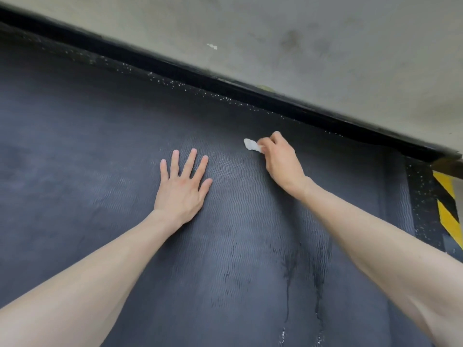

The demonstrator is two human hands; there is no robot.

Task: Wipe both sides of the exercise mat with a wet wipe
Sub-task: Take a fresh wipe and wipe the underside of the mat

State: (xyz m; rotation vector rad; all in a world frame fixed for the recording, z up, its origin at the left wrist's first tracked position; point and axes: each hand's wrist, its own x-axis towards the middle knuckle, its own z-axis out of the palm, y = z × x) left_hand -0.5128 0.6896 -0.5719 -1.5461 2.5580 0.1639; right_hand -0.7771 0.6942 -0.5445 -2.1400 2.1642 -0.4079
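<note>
Risks first. Right hand (280, 159) has its fingers curled and pinches a small crumpled wet wipe (252, 145), which sits on the exercise mat (100, 171) near its far edge. The wad is small against the mat, so each stroke likely covers a narrow band, and gaps between passes are probable. The ribbing may snag or shred the thin wipe under hard pressure. The wipe could also dry out before the face is finished. Pale specks lie on the speckled floor (225, 97) just beyond the far edge, and a stroke that overruns could drag grit back onto the mat.

Left hand (183, 186) lies flat on the mat, fingers straight and spread, holding nothing. Judged as a brace: if it lifts, the mat may slide or bunch under the wiping stroke.

Which face is up, I cannot tell. The flip looks awkward so close to the wall (325, 46).

Materials:
- Mat: dark grey, matte, covered in fine wavy ribs, and it looks like soft foam. It lies flat on the floor.
- Wet streaks (288, 266): darker, running in thin lines toward the near edge.
- Wipe: white, thin, crumpled into an uneven wad.
- Floor: black with white flecks.
- Baseboard (250, 93): glossy black strip under the wall.
- Wall: pale grey, smudged.
- Hazard tape (448, 211): yellow and black diagonals, at far right.
</note>
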